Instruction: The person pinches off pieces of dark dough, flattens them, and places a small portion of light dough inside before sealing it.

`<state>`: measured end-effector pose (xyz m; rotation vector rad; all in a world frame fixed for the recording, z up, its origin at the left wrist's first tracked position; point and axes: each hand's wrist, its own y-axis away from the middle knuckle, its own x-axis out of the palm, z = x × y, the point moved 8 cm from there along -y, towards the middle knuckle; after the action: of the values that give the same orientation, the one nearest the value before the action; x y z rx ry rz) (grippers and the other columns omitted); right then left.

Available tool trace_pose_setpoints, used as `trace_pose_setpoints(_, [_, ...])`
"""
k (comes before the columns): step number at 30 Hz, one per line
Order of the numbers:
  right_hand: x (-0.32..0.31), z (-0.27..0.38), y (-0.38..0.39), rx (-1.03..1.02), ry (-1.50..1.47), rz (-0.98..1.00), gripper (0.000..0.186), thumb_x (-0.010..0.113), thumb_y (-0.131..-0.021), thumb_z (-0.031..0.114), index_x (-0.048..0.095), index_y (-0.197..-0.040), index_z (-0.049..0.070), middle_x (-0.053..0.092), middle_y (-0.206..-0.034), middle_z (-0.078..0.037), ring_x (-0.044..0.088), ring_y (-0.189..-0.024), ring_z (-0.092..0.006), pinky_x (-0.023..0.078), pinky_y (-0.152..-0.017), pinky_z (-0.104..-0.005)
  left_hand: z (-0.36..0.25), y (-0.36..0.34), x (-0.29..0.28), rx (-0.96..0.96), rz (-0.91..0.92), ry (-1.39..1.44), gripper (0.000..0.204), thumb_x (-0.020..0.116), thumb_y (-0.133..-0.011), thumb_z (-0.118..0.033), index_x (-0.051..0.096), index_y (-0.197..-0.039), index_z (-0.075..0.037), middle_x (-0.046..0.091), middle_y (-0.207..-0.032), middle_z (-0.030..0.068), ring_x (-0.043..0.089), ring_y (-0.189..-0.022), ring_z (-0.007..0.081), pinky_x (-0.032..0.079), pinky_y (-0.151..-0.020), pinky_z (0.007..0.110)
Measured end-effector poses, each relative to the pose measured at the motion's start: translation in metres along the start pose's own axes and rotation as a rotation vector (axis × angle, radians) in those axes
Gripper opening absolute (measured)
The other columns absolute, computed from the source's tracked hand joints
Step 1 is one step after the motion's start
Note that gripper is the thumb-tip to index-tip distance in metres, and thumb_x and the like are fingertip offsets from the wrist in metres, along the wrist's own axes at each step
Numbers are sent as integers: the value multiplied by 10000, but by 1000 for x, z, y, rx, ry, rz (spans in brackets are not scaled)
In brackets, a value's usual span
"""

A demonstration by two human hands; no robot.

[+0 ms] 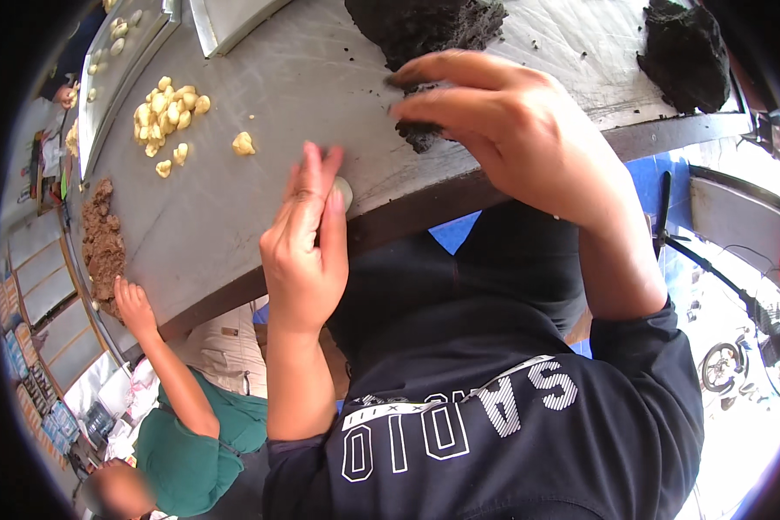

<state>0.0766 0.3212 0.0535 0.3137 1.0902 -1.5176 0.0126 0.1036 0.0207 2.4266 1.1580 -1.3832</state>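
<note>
My left hand [303, 243] is near the table edge, fingers pressed together and slightly blurred, around a small pale round piece [343, 192] that they partly hide. My right hand [516, 147] curls over a small black crumbly lump [419, 136], its moving fingertips blurred. Just beyond it lies a larger black dough-like mass [420, 24], and another black lump [680, 56] sits at the far right. Left of my hands, several small pale-yellow pieces [166, 113] form a loose group, with one separate piece [243, 143] closer to my left hand.
The metal table [208, 217] has raised trays [121, 78] at upper left and brown dough [102, 243] along its left end. A co-worker in green [195, 442] reaches a hand [134, 308] to that dough. Another person's hand [65, 94] shows beyond. A black jointed arm stand [693, 260] is at right.
</note>
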Motion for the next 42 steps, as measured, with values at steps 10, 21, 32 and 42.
trace_pose_setpoints(10, [41,38,0,-23,5,212,257,713,-880,142,796,-1087,13,745,-1193,-106,697,-1172,-307,611,-1003,-418,5,-9,-17,153,19,-61,170,858,-983,-17,773,-1130,-8,710,-1357,166,777,-1092,323,664,-926,415])
trace_pose_setpoints(21, [-47,-39,44,173,264,-65,377,827,-836,-79,857,-1191,42,777,-1235,-145,745,-1171,-359,633,-974,-454,-14,-70,1,91,246,-565,195,702,-1106,-201,687,-1010,-31,789,-1001,182,774,-927,421,603,-795,527])
trace_pose_setpoints(32, [-11,-17,14,4,367,-69,234,725,-876,168,851,-1055,85,759,-1250,-80,681,-1231,-291,590,-1067,-399,1,-55,-12,20,78,-178,137,744,-1075,-175,737,-1046,-42,753,-1021,126,767,-925,357,627,-843,468])
trace_pose_setpoints(42, [-13,-6,15,-96,400,-79,226,733,-863,134,771,-1070,54,708,-1267,-79,716,-1179,-290,656,-904,-402,98,-55,-70,-209,-356,602,393,855,-1066,-177,713,-1388,-3,788,-1249,141,761,-1073,191,626,-981,360])
